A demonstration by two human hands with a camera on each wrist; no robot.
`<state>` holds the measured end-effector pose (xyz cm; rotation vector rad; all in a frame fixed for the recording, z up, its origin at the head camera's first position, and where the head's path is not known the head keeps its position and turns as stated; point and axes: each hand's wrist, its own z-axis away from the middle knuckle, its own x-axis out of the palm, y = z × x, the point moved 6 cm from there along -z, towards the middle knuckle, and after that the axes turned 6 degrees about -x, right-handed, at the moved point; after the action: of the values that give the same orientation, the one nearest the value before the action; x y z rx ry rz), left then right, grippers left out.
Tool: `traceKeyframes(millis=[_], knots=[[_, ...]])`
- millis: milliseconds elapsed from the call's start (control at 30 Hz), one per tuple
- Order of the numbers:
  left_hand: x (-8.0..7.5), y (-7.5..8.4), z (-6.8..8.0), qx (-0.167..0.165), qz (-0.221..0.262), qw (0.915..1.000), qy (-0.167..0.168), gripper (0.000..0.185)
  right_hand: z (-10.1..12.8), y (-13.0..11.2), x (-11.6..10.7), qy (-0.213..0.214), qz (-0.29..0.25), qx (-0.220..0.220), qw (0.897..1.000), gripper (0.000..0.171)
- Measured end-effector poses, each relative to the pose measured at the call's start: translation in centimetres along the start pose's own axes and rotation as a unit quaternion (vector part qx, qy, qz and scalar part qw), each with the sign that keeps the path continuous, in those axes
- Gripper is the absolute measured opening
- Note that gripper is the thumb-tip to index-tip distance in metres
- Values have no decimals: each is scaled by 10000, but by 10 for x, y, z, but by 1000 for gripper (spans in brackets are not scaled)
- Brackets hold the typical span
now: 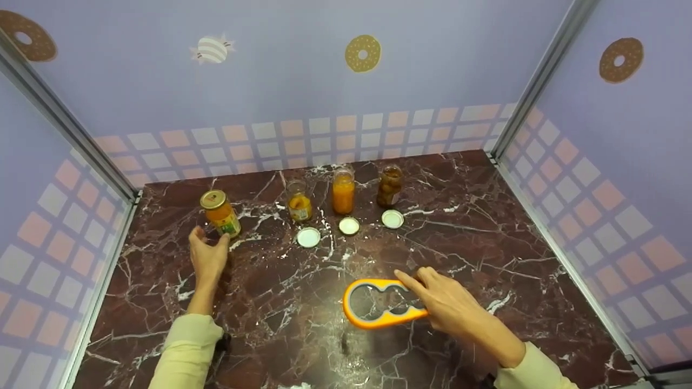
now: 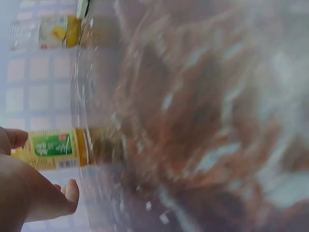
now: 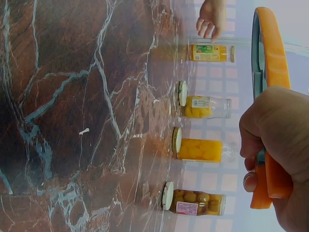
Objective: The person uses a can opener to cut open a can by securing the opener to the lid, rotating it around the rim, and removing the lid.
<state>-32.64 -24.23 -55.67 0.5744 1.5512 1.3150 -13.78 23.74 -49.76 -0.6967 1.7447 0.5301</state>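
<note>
At the table's left stands a lidded jar of orange fruit with a green and yellow label. My left hand is just in front of it, thumb and fingers spread to either side; whether they touch the glass I cannot tell. In the left wrist view the same jar appears sideways beyond the thumb. My right hand grips an orange and grey jar opener by one end, above the front of the table. The opener's looped end points away from the hand.
Three lidless jars stand in a row at the back: a yellow fruit jar, an orange fruit jar and a dark fruit jar. Before them lie a left lid, a middle lid and a right lid. Walls enclose the marbled table.
</note>
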Motion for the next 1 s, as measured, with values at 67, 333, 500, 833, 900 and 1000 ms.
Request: traceKeyframes(millis=[67, 333, 500, 833, 900, 1000], knots=[[-3, 2, -6, -20, 92, 9999, -94, 84, 0, 0, 0, 13, 5, -4, 10000, 103], [0, 5, -24, 37, 227, 9980, -588, 108, 0, -1, 1, -40, -17, 43, 10000, 108], [10, 8, -29, 111, 136, 9975, -678, 107, 0, -2, 1, -89, -68, 29, 9999, 107], [24, 22, -37, 412, 242, 9984, -287, 97, 0, -2, 0, -100, -70, 10, 9999, 108], [25, 22, -40, 396, 300, 9983, -315, 99, 0, -2, 0, -105, -76, 29, 9999, 109], [27, 21, -42, 351, 407, 9977, -416, 101, 0, -2, 1, -82, -88, 23, 9999, 108]])
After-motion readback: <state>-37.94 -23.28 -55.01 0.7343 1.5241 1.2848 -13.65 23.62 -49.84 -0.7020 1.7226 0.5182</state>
